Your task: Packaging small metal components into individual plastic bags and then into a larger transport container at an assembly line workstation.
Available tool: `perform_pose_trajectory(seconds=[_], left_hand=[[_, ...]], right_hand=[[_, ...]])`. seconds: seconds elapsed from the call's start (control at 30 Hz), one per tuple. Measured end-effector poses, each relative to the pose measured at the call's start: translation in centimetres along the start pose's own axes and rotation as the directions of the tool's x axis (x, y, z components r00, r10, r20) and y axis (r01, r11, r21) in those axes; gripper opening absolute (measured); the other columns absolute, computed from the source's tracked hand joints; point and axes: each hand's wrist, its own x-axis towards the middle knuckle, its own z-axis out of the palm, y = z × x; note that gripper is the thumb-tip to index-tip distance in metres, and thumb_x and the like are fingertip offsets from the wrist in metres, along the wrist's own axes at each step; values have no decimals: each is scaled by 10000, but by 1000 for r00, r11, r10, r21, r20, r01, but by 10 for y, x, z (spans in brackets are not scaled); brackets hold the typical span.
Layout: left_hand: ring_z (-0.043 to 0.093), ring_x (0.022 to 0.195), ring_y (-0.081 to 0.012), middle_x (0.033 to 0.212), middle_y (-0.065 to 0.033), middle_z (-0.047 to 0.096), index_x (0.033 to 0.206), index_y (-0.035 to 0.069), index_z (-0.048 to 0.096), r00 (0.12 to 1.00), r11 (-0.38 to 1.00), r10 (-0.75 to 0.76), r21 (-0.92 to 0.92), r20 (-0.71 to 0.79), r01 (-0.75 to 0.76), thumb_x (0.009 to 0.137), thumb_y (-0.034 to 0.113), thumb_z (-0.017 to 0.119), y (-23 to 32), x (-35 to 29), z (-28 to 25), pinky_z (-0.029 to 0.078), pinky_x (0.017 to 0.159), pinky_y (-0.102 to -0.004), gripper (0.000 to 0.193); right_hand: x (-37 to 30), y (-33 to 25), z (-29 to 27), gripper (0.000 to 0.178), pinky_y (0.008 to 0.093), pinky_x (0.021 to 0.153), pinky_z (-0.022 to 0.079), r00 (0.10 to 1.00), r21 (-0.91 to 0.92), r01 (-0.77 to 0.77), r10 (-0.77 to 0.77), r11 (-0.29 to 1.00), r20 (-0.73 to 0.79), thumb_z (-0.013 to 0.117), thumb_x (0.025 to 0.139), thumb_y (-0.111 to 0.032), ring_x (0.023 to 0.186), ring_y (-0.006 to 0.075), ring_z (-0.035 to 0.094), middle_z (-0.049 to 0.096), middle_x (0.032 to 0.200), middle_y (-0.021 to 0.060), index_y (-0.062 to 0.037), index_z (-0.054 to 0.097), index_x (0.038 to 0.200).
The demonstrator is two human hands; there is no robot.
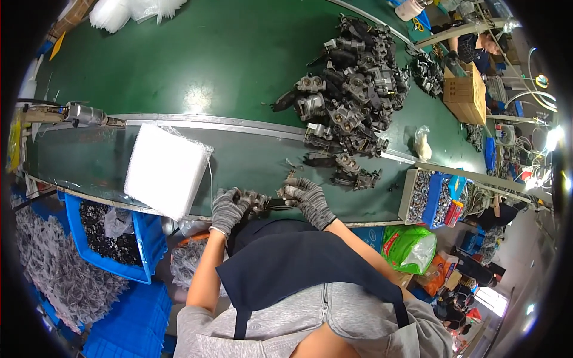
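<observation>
Both my hands wear grey knitted gloves and work at the near edge of the green bench. My left hand [228, 211] is closed around a brake caliper [256, 201], a grey metal body with dark parts, held just above the edge. To its right, my right hand [305, 200] has its fingers pinched together beside the caliper's dark end. What the pinch holds is too small to make out. Beyond the right hand lie several more calipers [352, 173], at the near end of a big heap of grey and black calipers [358, 83].
A stack of white sheets in clear plastic [167, 170] lies left of my hands. A metal rail [221, 123] crosses the bench. A power tool [86, 113] is at far left. Bins of small metal parts [424, 194] stand right; a blue crate of black parts [113, 235] stands lower left.
</observation>
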Motion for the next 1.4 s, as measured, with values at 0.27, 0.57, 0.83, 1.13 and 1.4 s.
perform_pose_trajectory(seconds=[0.27, 0.57, 0.83, 1.13, 1.4], left_hand=[[607, 877, -142, 959, -90, 674, 1091, 30, 644, 951, 949, 222, -271, 214, -161, 847, 188, 712, -8, 9, 6, 494, 790, -282, 298], [578, 983, -111, 1084, -51, 665, 1204, 16, 596, 868, 875, 206, -482, 452, 44, 897, 153, 649, -21, 14, -9, 458, 884, -269, 341], [590, 1030, -146, 1084, -56, 656, 1219, -2, 584, 978, 663, 205, -741, 50, -101, 982, 254, 504, -20, -21, 6, 455, 916, -284, 358], [598, 1030, -168, 1068, -89, 652, 1195, -19, 584, 956, 505, -126, -846, -266, -170, 999, 142, 478, -31, -40, -3, 464, 889, -274, 275], [592, 927, -126, 1010, -70, 625, 1176, -2, 581, 917, 643, -268, -764, -294, -57, 962, 72, 533, -59, -60, 16, 467, 835, -252, 231]], right_hand=[[4, -10, -4, 190, 283, 654, 589, 996, 0, 88, -88, 996, -12, 609, 896, -6, 803, 164, 659, 664, 941, 109, 11, 598, 1085], [1, -1, -12, 157, 275, 638, 588, 997, -63, 45, -48, 997, -61, 608, 878, 8, 771, 149, 649, 645, 896, 76, 0, 599, 1035], [48, 17, -11, 149, 229, 636, 519, 981, -327, 190, -164, 926, 106, 566, 860, 15, 718, 104, 609, 647, 865, 58, -8, 627, 994], [77, 3, 50, 141, 269, 691, 519, 868, -474, 225, 46, 851, 495, 559, 858, -40, 735, 135, 611, 625, 811, 59, 12, 616, 976], [58, 9, 99, 219, 334, 742, 512, 730, -686, 678, -127, 264, 672, 669, 834, -139, 801, 230, 620, 605, 895, 117, -61, 649, 1038]])
